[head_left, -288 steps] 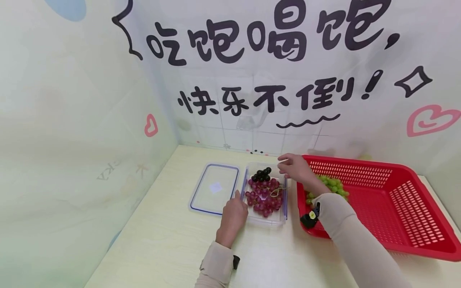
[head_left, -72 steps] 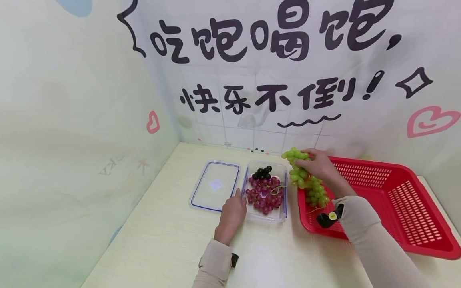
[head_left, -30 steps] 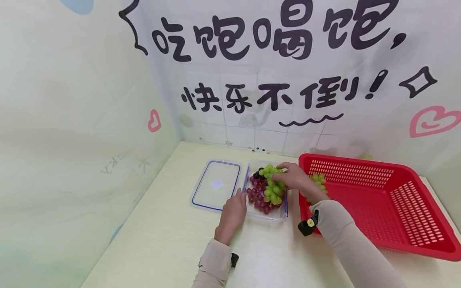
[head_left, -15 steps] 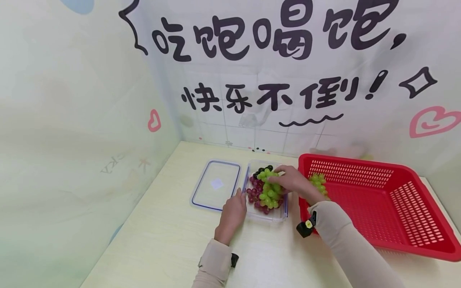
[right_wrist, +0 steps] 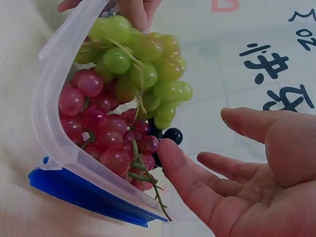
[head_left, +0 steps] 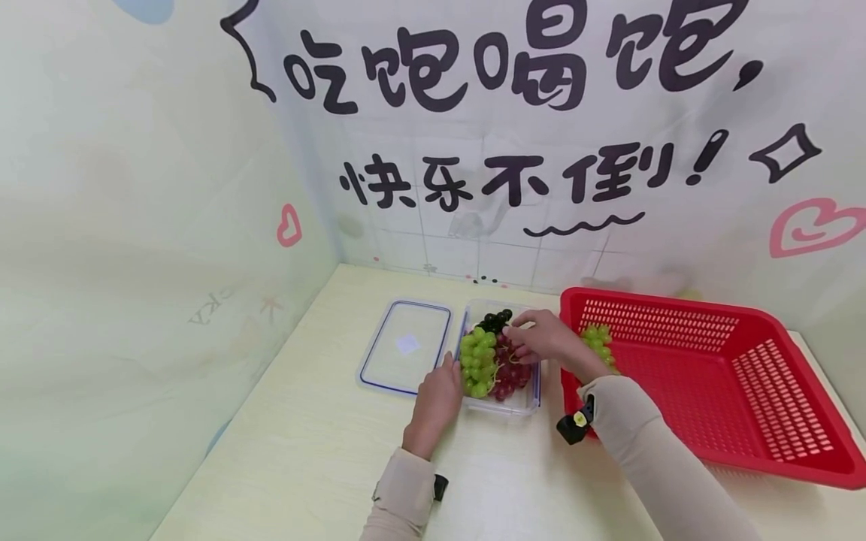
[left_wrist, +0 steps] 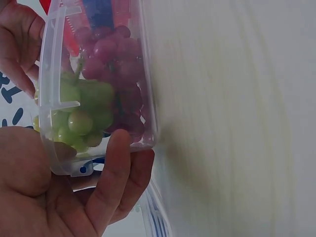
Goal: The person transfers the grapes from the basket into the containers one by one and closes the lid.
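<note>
A clear plastic food container (head_left: 497,410) holds a bunch of red grapes (head_left: 512,379), small black grapes (head_left: 497,318) at the back and a bunch of green grapes (head_left: 476,362) along its left side. My left hand (head_left: 438,398) grips the container's left side; in the left wrist view its fingers (left_wrist: 112,173) lie against the outer wall near a corner. Over the container's right half, my right hand (head_left: 543,336) has its fingers spread and loosely bent, holding nothing. In the right wrist view, one fingertip (right_wrist: 170,150) comes right up to the red grapes.
The container's lid (head_left: 406,346), with a blue seal line, lies flat on the table (head_left: 304,443) to the left. A red perforated basket (head_left: 676,469) stands at the right, with more green grapes (head_left: 598,340) inside. A printed wall sheet (head_left: 419,248) rises behind.
My right hand lifted a green grape bunch from the basket, brought it left into the container and let it go on the left side. The left hand stays at the container.
</note>
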The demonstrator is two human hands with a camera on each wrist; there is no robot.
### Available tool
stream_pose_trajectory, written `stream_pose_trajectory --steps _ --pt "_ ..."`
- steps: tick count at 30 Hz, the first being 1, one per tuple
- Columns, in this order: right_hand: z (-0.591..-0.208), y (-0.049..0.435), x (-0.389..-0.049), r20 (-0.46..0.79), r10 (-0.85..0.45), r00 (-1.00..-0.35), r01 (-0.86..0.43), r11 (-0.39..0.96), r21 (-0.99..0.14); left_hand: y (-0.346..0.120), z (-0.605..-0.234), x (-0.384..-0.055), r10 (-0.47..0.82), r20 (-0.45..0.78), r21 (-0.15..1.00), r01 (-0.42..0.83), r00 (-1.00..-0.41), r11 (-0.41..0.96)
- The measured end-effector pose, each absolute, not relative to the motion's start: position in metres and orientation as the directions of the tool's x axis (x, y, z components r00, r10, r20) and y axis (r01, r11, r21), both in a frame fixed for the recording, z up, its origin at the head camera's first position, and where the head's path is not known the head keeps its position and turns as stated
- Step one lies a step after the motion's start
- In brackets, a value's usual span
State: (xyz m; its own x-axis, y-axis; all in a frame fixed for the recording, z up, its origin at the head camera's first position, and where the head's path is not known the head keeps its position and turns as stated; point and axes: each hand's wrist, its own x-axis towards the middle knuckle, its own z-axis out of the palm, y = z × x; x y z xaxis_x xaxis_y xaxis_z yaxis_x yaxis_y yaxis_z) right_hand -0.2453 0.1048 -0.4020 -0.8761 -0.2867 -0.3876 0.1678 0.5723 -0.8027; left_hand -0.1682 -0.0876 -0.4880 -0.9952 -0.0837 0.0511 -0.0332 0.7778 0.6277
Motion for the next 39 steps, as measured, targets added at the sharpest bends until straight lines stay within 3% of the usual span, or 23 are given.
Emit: stream_pose_trajectory --steps 31,39 --pt "-0.384 0.154 -0.253 -0.255 -0.214 -0.943 0.128 0.474 -0.871 -0.086 -0.486 -0.170 -0.091 0.011 0.607 -0.065 -0.996 0.792" --pt "-0.383 0.169 -0.253 -0.240 -0.167 -0.956 0.127 0.503 -0.855 -0.086 -0.486 -0.169 -0.096 0.017 0.605 -0.067 -0.995 0.793"
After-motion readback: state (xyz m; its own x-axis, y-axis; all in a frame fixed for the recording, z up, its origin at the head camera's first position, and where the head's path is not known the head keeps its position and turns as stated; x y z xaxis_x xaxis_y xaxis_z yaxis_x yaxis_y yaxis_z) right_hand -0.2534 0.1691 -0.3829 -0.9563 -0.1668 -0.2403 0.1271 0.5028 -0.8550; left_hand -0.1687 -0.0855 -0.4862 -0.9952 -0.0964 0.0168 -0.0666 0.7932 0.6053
